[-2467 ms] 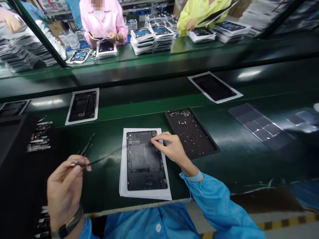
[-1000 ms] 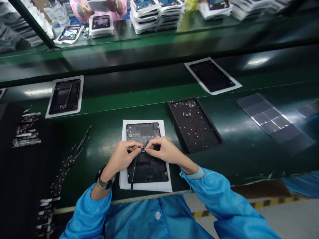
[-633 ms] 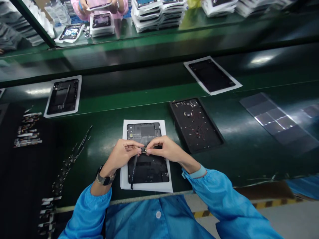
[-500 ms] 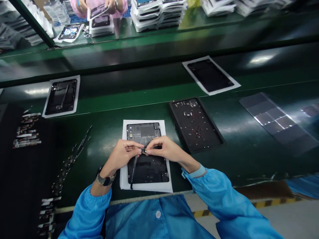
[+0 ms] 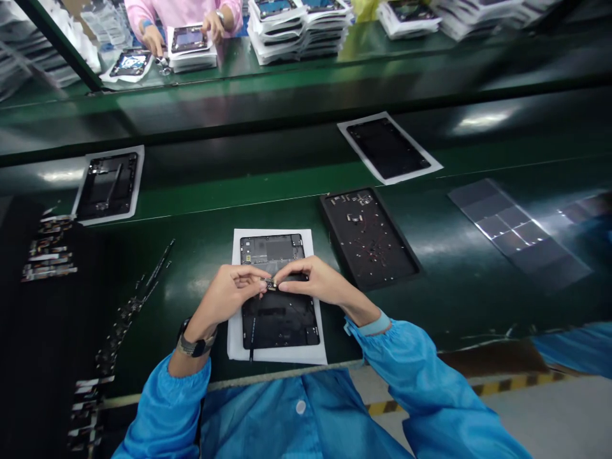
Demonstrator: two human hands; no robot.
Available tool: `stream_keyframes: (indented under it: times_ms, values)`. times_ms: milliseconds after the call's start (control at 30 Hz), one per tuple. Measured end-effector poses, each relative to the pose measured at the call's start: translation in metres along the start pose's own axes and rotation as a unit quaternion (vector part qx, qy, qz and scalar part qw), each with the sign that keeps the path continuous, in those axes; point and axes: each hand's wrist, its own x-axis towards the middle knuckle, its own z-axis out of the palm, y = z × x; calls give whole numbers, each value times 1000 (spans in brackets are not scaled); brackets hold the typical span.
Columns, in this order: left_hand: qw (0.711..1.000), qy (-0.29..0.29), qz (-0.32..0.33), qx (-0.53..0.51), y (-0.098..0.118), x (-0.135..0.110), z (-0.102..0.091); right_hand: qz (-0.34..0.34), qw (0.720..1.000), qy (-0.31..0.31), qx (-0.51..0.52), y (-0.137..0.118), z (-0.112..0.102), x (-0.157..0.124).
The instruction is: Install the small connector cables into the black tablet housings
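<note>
Above a black tablet back shell (image 5: 280,325), a small circuit board (image 5: 271,285) is held up between my two hands. My left hand (image 5: 230,292) pinches its left end with thumb and fingers. At its right end, the thumb and forefinger of my right hand (image 5: 319,279) close on the edge. A dark flex cable (image 5: 252,335) hangs from beneath my left fingers over the shell's lower left edge. Under the shell lies a white foam sheet (image 5: 238,347). My hands cover part of the shell's middle.
Right of the shell is a black tray (image 5: 382,255) with small parts and thin wires. Clear film sheets (image 5: 519,229) lie farther right. Flex boards (image 5: 127,312) line the left. Two shells (image 5: 388,150) (image 5: 109,185) rest beyond. Across the bench, a person in pink handles a tablet (image 5: 189,39).
The view has shifted slightly. My hands still hold the small board, its angle a little changed. Across the bench, the person's raised tablet part is down on the stack, one hand beside it.
</note>
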Motion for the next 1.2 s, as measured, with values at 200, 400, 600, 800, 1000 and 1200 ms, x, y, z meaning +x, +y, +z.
stream_keyframes:
  times_ms: [200, 400, 600, 800, 1000, 1200]
  values:
    - [977, 105, 68, -174, 18, -13, -31, 20, 956, 75, -284, -10, 5, -35]
    - [947, 155, 105, -260, 12, -11, -36, 63, 920, 49, -385, -3, 43, -51]
    - [950, 115, 61, -284, 0, 0, -4, 87, 958, 50, -269, -5, 49, -62]
    - [976, -17, -60, -209, -17, 1, 31, 168, 984, 50, -29, 2, 46, -77]
    - [990, -44, -96, -93, -22, 1, 41, 173, 983, 56, 19, -1, 41, -75]
    - [987, -87, -127, -46, -17, -2, 43, 136, 988, 72, 26, -4, 45, -73]
